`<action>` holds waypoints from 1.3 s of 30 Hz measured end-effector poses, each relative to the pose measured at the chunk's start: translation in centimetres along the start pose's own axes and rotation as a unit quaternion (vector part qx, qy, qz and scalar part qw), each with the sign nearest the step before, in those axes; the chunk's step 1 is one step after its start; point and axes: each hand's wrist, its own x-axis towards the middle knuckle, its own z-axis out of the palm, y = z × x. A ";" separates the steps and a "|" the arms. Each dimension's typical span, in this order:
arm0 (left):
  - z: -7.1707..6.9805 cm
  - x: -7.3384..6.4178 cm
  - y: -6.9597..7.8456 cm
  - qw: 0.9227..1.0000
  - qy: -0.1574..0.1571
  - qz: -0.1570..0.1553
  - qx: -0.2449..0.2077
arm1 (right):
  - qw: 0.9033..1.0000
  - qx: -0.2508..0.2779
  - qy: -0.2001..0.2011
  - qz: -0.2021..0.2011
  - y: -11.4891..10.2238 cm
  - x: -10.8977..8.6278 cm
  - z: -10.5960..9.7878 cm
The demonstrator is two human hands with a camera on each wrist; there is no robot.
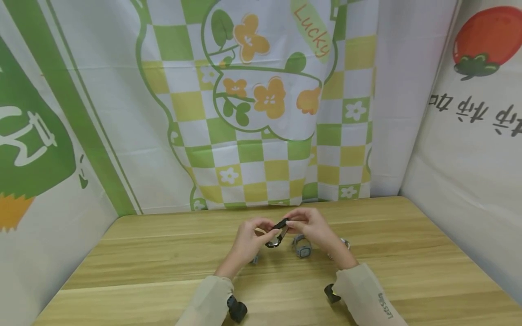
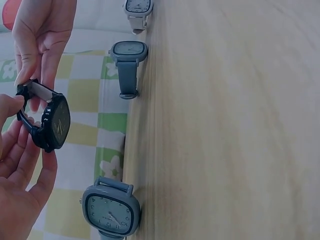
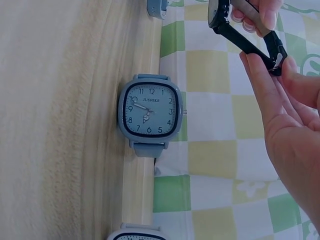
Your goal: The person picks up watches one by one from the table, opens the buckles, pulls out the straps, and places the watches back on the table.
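Observation:
Both hands hold a black wristwatch (image 1: 273, 242) above the table, its strap closed into a loop. My left hand (image 1: 249, 240) pinches the strap from the left; my right hand (image 1: 310, 225) pinches the buckle end between thumb and fingers. In the left wrist view the black watch (image 2: 56, 122) shows its dark round dial turned sideways. A grey-blue square watch (image 3: 151, 110) stands on the table below the right hand. Another grey-blue watch (image 2: 111, 209) is near the left hand, mostly hidden by it in the head view. A white watch (image 2: 138, 7) sits by the right forearm.
The wooden table (image 1: 142, 267) reaches back to a checkered green and yellow curtain (image 1: 261, 167). White printed cloth walls (image 1: 469, 181) stand at both sides. A black wrist camera (image 1: 237, 309) is strapped at the left sleeve, another black camera (image 1: 332, 293) at the right.

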 end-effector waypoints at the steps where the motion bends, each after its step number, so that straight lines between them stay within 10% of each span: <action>1: 0.0 0.0 -0.1 1.000 0.001 0.002 -0.001 | 1.000 0.000 -0.002 0.000 0.0 0.0 0.0; 39: -0.3 -0.1 0.6 0.999 -0.030 0.020 0.040 | 0.995 -0.078 -0.042 -0.042 -0.4 -0.2 -0.2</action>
